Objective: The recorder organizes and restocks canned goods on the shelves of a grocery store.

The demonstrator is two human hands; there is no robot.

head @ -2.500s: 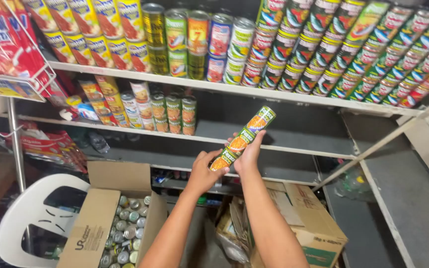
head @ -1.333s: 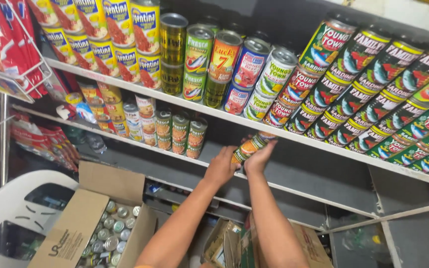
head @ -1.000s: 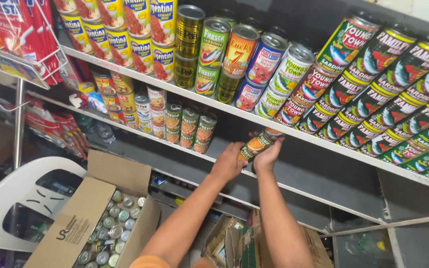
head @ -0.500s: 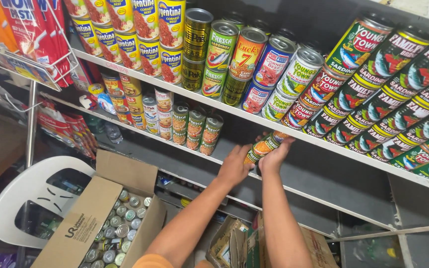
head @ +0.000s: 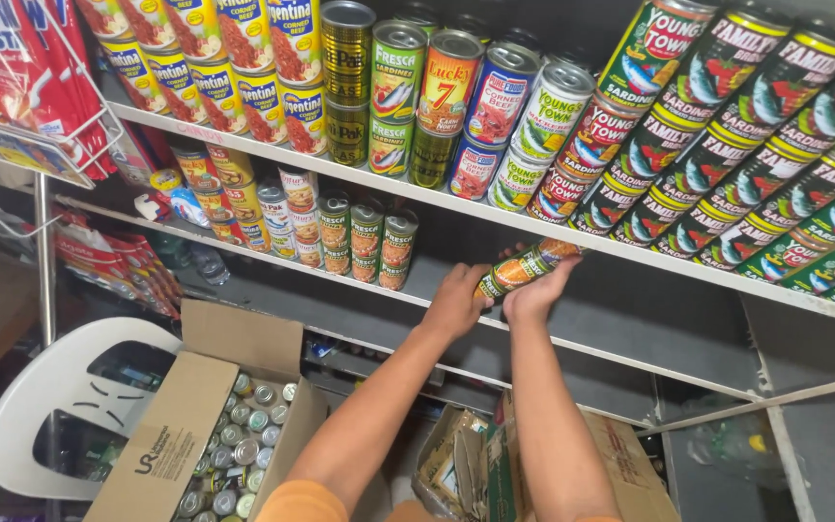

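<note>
Under the top shelf [head: 533,215], at the middle of the scene: both hands raised together around a short stack of cans [head: 524,269], green and orange in label, tilted with its upper end to the right and close beneath the shelf edge. Left hand [head: 456,302] wrapped around the lower left end of the stack, fingers curled on it. Right hand [head: 540,290] cupped against the stack from below and the right, thumb side pressed to the cans. Stack held in the air over the middle shelf [head: 572,324], above a bare grey stretch of it.

Just left of the hands on that middle shelf: a row of green cans [head: 367,242], stacked two high, with more cans of mixed colours farther left. Up on the top shelf: mixed cans [head: 437,106] at the centre, long slanting rows of green and red cans [head: 727,145] off to the right, yellow cans [head: 234,58] to the left.

Down near the left: an open cardboard box [head: 171,435] with many small cans inside, tops showing, beside a white plastic chair [head: 60,396]. Near the right, below the forearms: another open cardboard box [head: 630,464] with crumpled paper.
</note>
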